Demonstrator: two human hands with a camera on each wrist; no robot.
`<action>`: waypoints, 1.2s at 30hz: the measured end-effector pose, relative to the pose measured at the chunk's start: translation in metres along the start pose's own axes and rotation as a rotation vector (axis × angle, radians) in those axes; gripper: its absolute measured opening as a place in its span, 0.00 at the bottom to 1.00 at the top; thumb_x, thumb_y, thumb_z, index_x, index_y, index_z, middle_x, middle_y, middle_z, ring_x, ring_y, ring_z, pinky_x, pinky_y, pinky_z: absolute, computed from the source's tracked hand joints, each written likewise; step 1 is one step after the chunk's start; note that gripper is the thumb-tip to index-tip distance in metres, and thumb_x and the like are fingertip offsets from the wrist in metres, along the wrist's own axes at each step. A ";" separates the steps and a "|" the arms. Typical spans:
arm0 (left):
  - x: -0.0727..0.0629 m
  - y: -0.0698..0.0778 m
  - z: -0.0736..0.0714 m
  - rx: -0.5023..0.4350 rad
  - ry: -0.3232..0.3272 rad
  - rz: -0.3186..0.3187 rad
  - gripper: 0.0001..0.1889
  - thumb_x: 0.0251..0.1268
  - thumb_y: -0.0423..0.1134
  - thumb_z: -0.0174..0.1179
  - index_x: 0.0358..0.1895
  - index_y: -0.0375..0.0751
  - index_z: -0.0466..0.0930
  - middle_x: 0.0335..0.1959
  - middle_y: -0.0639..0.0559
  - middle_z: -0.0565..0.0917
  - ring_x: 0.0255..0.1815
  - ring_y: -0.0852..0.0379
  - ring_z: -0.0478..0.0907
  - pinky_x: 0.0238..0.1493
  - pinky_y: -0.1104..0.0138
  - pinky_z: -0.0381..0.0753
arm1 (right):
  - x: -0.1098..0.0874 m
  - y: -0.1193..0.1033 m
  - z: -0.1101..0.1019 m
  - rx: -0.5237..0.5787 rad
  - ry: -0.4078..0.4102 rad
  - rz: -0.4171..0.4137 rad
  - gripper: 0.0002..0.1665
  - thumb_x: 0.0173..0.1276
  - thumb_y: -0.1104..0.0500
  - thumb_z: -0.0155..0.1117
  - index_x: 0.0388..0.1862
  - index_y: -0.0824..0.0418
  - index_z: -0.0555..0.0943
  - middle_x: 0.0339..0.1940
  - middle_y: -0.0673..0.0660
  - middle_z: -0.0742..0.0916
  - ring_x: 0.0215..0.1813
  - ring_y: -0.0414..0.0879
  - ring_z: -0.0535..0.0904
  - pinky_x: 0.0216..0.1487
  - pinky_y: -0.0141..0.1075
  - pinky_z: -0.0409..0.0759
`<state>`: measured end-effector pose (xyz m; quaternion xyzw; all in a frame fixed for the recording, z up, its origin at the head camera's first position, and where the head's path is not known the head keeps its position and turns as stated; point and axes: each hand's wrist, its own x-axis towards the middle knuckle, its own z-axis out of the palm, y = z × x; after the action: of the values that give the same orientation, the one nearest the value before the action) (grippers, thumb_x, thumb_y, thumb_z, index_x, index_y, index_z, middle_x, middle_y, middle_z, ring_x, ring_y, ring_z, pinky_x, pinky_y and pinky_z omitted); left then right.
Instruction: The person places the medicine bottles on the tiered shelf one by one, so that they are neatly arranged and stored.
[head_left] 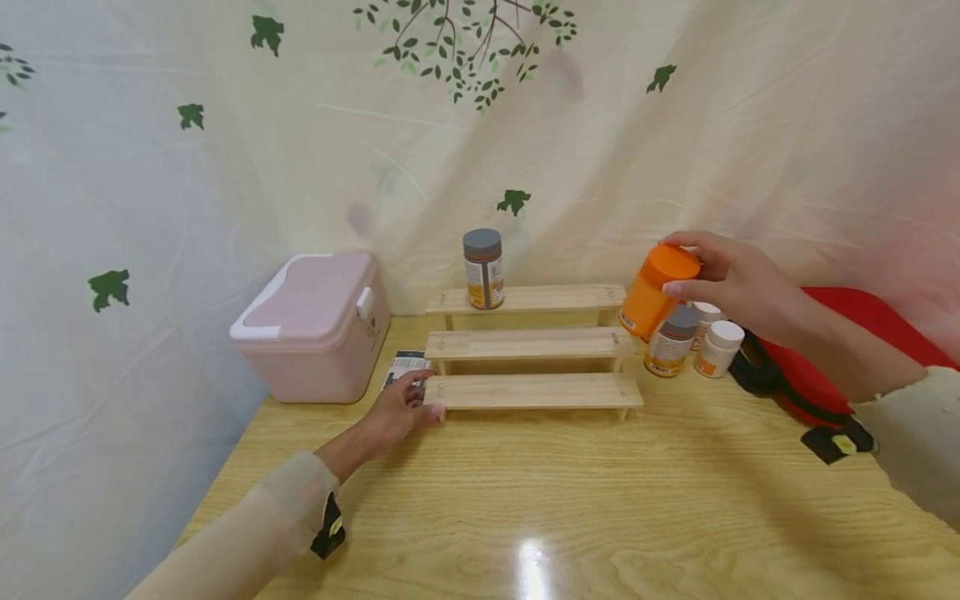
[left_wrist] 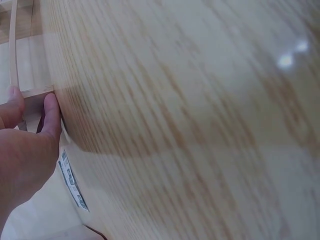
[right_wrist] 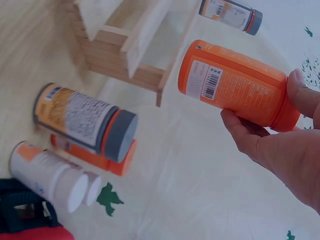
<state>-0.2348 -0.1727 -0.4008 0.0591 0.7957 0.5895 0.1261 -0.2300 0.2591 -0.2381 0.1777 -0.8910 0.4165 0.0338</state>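
Observation:
My right hand (head_left: 757,287) holds an orange supplement bottle (head_left: 651,293) by its lid end, tilted in the air off the right end of a three-step wooden rack (head_left: 528,392). A barcode shows on the bottle's side in the right wrist view. At the rack's front left corner, my left hand (head_left: 393,412) grips the end of the lowest step, thumb and fingers on the wood (left_wrist: 36,95). On the top step, toward the left, stands a grey-lidded bottle (head_left: 484,271); the two lower steps carry nothing.
Right of the rack stand another grey-lidded bottle (head_left: 671,342), white bottles (head_left: 718,350) and a second orange bottle (right_wrist: 92,155). Beyond them lies a red bag (head_left: 847,333) with black trim. A pink lidded box (head_left: 311,333) and a printed card (head_left: 407,363) are on the left.

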 end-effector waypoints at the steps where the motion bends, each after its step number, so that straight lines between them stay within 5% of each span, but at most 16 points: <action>1: 0.000 -0.001 0.000 0.000 0.002 0.000 0.32 0.66 0.26 0.57 0.71 0.33 0.57 0.56 0.31 0.74 0.48 0.50 0.76 0.48 0.62 0.84 | 0.005 -0.002 0.001 -0.011 -0.002 0.001 0.34 0.70 0.51 0.61 0.72 0.53 0.63 0.62 0.61 0.77 0.55 0.48 0.78 0.47 0.21 0.77; 12: 0.001 -0.005 0.000 0.029 0.020 -0.012 0.31 0.65 0.27 0.59 0.71 0.36 0.59 0.57 0.32 0.75 0.51 0.48 0.77 0.49 0.62 0.83 | 0.068 -0.018 0.026 0.049 -0.009 -0.037 0.35 0.70 0.54 0.62 0.72 0.57 0.63 0.62 0.62 0.76 0.56 0.57 0.76 0.60 0.50 0.75; 22: -0.001 -0.001 -0.002 0.002 -0.017 0.022 0.32 0.65 0.26 0.58 0.71 0.32 0.56 0.56 0.30 0.74 0.49 0.50 0.76 0.47 0.64 0.84 | 0.101 -0.021 0.042 0.126 -0.097 0.018 0.35 0.70 0.57 0.61 0.73 0.59 0.61 0.61 0.64 0.75 0.59 0.57 0.74 0.60 0.49 0.77; 36: 0.002 0.000 -0.001 -0.061 -0.020 0.002 0.31 0.66 0.23 0.55 0.71 0.32 0.56 0.57 0.30 0.73 0.49 0.50 0.76 0.50 0.57 0.83 | 0.116 -0.016 0.053 0.098 -0.149 0.024 0.35 0.72 0.59 0.59 0.74 0.62 0.60 0.63 0.65 0.74 0.59 0.60 0.72 0.61 0.55 0.74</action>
<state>-0.2366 -0.1735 -0.4008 0.0622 0.7758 0.6131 0.1352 -0.3281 0.1759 -0.2365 0.1990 -0.8717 0.4454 -0.0464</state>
